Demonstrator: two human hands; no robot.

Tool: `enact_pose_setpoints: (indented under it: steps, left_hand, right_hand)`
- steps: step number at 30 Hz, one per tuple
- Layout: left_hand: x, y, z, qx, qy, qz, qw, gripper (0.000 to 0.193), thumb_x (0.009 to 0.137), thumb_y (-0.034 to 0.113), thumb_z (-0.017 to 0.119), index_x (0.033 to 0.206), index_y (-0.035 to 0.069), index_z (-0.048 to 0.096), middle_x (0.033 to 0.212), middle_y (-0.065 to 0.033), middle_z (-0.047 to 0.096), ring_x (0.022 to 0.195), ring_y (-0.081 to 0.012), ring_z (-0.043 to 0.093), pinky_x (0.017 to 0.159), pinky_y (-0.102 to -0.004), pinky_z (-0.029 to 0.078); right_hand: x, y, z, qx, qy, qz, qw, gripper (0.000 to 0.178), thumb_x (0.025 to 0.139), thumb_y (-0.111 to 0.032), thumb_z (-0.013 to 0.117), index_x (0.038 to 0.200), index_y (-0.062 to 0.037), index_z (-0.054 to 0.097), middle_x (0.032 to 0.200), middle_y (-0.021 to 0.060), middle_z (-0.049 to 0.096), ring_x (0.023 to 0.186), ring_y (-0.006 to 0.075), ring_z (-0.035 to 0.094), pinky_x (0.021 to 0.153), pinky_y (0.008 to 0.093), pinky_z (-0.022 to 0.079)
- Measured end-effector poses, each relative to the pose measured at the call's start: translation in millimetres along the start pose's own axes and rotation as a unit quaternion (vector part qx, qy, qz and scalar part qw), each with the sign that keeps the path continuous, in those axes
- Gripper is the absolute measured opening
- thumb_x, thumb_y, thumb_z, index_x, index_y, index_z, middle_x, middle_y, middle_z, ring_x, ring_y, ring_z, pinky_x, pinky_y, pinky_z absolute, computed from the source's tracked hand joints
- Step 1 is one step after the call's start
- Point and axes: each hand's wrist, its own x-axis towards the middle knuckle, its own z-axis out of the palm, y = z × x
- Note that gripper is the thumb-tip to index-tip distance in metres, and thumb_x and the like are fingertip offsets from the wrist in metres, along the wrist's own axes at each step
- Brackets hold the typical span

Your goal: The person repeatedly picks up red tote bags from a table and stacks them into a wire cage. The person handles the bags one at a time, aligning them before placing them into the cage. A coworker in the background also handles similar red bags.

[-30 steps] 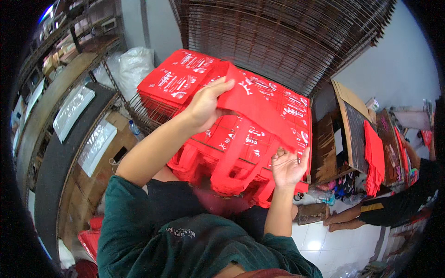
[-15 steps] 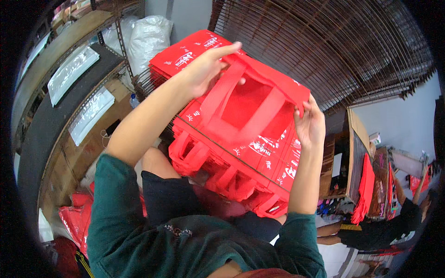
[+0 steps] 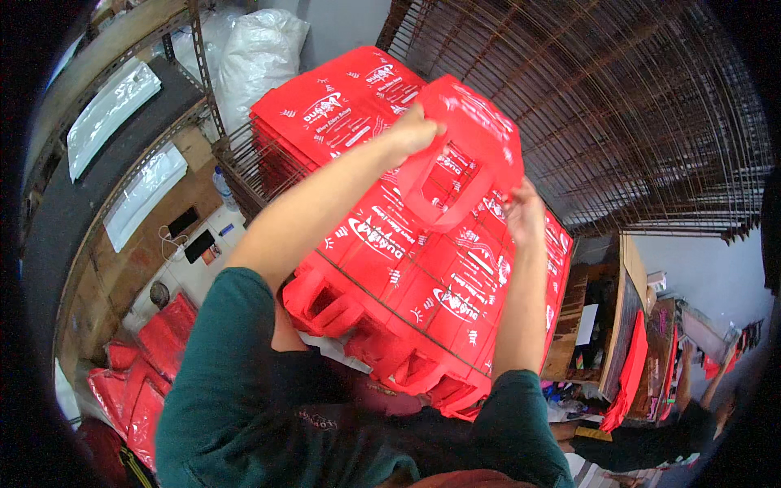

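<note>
A red fabric tote bag (image 3: 476,118) with white print is held up in front of me, its loop handle hanging toward me. My left hand (image 3: 413,132) is closed on the bag's left edge beside the handle. At its lower right corner, the curled fingers of my right hand (image 3: 525,215) grip the edge, slightly blurred. Beneath both arms lie stacks of red printed bags (image 3: 378,236) on a wire rack, with several looped handles (image 3: 321,302) sticking out at the near side. Another pile of red printed bags (image 3: 313,106) lies at the far left.
Tall rusty wire racks (image 3: 602,106) stand behind the stacks. Shelving on the left bears white plastic packets (image 3: 114,110). Phones (image 3: 199,246) and a water bottle (image 3: 222,185) stand beyond my left arm. At the far right, a person (image 3: 651,439) sits near a wooden cabinet (image 3: 569,342).
The bag has moved up and away from me, baring the printed stack below. My left hand has closed from spread fingers into a grip, and my right hand has shifted slightly lower.
</note>
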Motion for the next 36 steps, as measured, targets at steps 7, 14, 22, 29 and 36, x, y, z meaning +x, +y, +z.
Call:
enact_pose_setpoints:
  steps: [7,14,22,29,36]
  left_hand:
    - [63,-133,-29,0.294,0.152,-0.149,0.932,0.071,0.073,0.015,0.061,0.135,0.005,0.031,0.123,-0.0200,0.052,0.113,-0.0301,0.052,0.096,-0.0361,0.041]
    - [54,-128,-27,0.328,0.069,-0.071,0.940,0.076,0.073,0.018,0.058,0.139,0.001,0.022,0.131,-0.0232,0.043,0.119,-0.0353,0.045,0.099,-0.0384,0.038]
    - [62,-145,-43,0.327,0.101,-0.096,0.935,0.088,0.072,0.021,0.062,0.140,-0.005,0.011,0.131,-0.0268,0.041,0.122,-0.0338,0.042,0.101,-0.0351,0.036]
    - [32,-119,-50,0.363,0.109,-0.137,0.915,0.105,0.069,0.026,0.073,0.140,-0.006,0.001,0.127,-0.0272,0.045,0.118,-0.0349,0.046,0.097,-0.0348,0.039]
    - [-68,-78,-36,0.269,0.114,0.099,0.951,0.094,0.073,0.020,0.072,0.142,0.004,0.010,0.099,-0.0125,0.059,0.091,-0.0226,0.058,0.083,-0.0354,0.046]
  right_hand:
    - [50,120,-16,-0.095,0.163,0.119,0.975,0.065,0.078,0.006,0.042,0.139,-0.0048,0.023,0.103,0.0136,0.049,0.082,0.0204,0.052,0.066,0.0339,0.052]
    - [54,129,-15,-0.148,0.154,0.079,0.974,0.060,0.079,0.005,0.040,0.137,-0.0013,0.026,0.102,0.0133,0.049,0.081,0.0193,0.052,0.067,0.0342,0.053]
    - [58,129,-9,-0.129,0.162,0.077,0.975,0.056,0.080,0.005,0.038,0.135,0.0025,0.027,0.109,0.0161,0.047,0.089,0.0208,0.051,0.068,0.0330,0.055]
    - [61,126,-9,-0.141,0.158,0.083,0.974,0.056,0.081,0.005,0.039,0.136,0.0034,0.027,0.112,0.0194,0.045,0.090,0.0242,0.053,0.068,0.0337,0.055]
    - [59,129,-8,-0.164,0.167,0.089,0.968,0.056,0.081,0.005,0.039,0.135,0.0053,0.027,0.111,0.0204,0.046,0.085,0.0245,0.055,0.066,0.0330,0.054]
